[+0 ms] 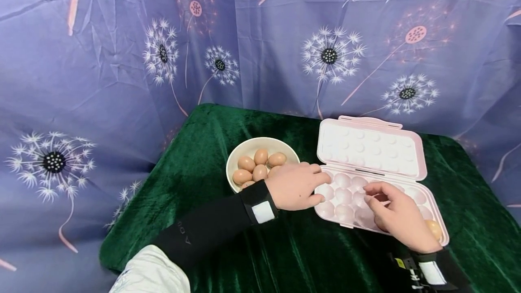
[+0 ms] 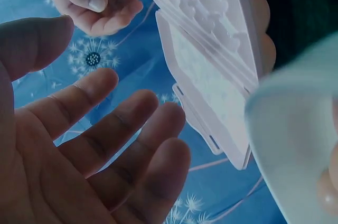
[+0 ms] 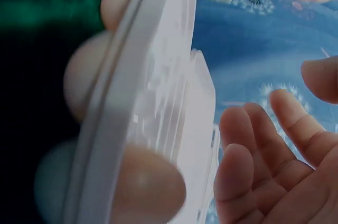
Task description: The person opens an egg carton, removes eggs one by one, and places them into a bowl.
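A pink egg box (image 1: 343, 226) lies with its lid (image 1: 370, 144) folded back. One brown egg (image 1: 433, 229) sits in its near right corner; the same corner egg (image 3: 150, 184) looms close in the right wrist view. Over the right half of the box hovers my right hand (image 1: 396, 214), fingers loosely bent and nothing visible between them. My left hand (image 1: 295, 186) is spread palm down between the box and a cream bowl (image 1: 233, 159), hiding part of the bowl's right side. The left wrist view shows that palm bare. Several brown eggs (image 1: 261, 156) lie in the bowl.
Dark green velvet cloth (image 1: 195, 166) covers the table under the bowl and box. Behind it hangs a purple curtain (image 1: 272, 49) with a dandelion print. The right hand hides some of the box's cups.
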